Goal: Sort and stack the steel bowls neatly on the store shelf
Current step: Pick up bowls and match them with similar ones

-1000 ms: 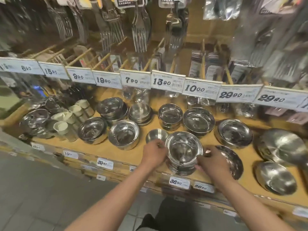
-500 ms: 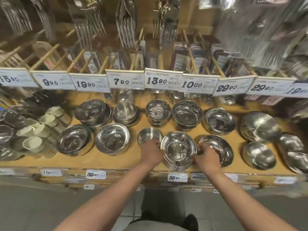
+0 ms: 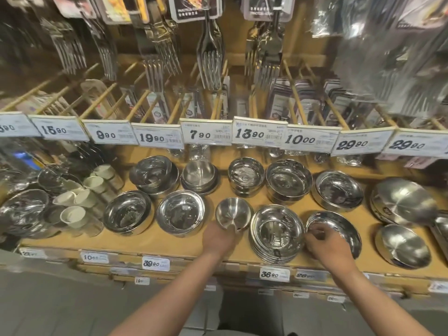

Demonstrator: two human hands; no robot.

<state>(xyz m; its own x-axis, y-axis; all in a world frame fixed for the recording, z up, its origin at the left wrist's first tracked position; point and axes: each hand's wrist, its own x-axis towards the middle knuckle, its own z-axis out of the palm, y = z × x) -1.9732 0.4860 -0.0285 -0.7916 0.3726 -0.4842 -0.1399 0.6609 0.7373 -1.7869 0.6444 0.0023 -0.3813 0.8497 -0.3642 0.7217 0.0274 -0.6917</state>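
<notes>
At the front edge of the wooden shelf we see a stack of steel bowls between our two hands. Our left hand grips the near rim of a small steel bowl just left of the stack, while our right hand rests with curled fingers in a shallow steel dish on its right; we cannot tell whether it pinches the dish. Behind them more bowls stand under price tags and hanging forks.

The wooden shelf carries steel bowls, bowl stacks and white cups.
</notes>
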